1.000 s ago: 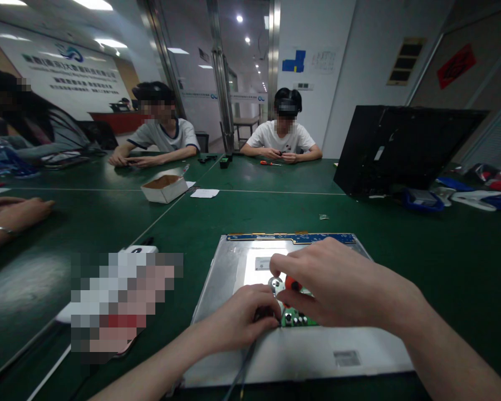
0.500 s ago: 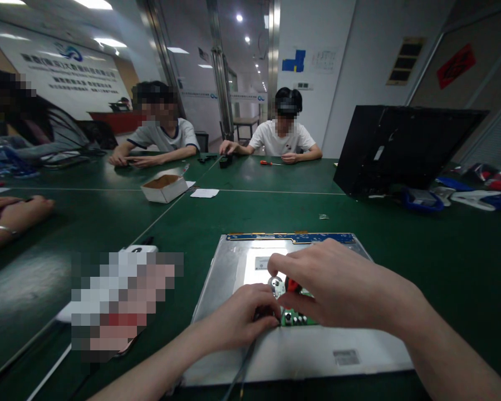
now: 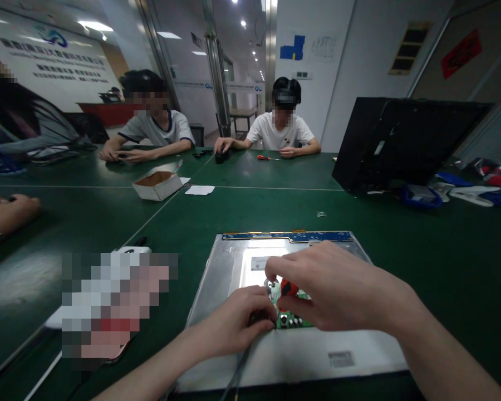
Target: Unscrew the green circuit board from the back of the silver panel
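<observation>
In front of me a flat silver display panel (image 3: 209, 289) lies on the green table, with a blue circuit strip (image 3: 288, 236) along its far edge. A green circuit board (image 3: 294, 322) sits on the panel, partly covered by my hands. My right hand (image 3: 317, 289) is closed around the red and black handle of a screwdriver (image 3: 289, 288), held over the board; its tip is hidden. My left hand (image 3: 250, 317) pinches at the board's left edge, and what its fingers hold is hidden. Dark cables (image 3: 237, 373) run out from under that hand toward me.
A black monitor (image 3: 409, 145) stands at the right, with clamps nearby. An open white box (image 3: 157, 185), paper (image 3: 199, 190) and a small clear packet (image 3: 321, 214) lie farther back. A phone (image 3: 133, 250) is at the left. Several people sit around the table.
The whole view has shifted slightly, moving the scene a little left. Both hands stay at the circuit board, and the screwdriver handle appears slightly tilted or turned.
</observation>
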{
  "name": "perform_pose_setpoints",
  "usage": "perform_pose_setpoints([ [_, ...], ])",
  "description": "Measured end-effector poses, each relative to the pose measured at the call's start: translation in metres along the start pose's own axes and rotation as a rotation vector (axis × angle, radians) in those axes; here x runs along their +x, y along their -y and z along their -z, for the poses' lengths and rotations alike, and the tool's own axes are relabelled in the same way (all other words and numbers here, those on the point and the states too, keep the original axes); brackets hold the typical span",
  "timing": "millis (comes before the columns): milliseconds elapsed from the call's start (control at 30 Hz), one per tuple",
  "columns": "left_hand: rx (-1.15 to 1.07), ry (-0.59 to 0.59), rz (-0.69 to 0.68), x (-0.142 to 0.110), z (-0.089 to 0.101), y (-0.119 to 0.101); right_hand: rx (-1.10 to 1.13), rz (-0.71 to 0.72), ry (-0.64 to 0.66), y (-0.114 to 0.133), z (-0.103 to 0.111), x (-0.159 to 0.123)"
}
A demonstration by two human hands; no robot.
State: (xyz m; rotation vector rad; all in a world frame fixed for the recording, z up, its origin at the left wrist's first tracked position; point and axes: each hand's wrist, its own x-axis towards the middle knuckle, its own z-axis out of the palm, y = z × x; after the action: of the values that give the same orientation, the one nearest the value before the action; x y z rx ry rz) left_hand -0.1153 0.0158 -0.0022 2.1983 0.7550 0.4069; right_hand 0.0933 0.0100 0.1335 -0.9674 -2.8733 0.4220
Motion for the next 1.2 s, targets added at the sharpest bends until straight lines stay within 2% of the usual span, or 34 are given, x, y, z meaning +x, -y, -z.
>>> perform_pose_setpoints([
  [133,-0.014,0.001,-0.005,-0.001,-0.002,0.002,-0.016,-0.021,-0.006,-0.005,-0.001,0.001],
  [400,-0.016,0.013,0.033,-0.002,0.001,-0.002,0.039,0.051,0.008,-0.008,-0.001,-0.004],
  [700,-0.026,0.047,0.016,-0.002,0.004,-0.005,0.064,-0.011,0.019,-0.023,-0.003,0.007],
  [967,-0.043,0.041,0.064,-0.002,0.003,-0.005,0.175,0.033,0.086,-0.031,-0.002,0.003],
  [1200,-0.063,0.054,0.096,-0.001,0.005,-0.009,0.19,0.056,0.069,-0.032,-0.003,0.006],
])
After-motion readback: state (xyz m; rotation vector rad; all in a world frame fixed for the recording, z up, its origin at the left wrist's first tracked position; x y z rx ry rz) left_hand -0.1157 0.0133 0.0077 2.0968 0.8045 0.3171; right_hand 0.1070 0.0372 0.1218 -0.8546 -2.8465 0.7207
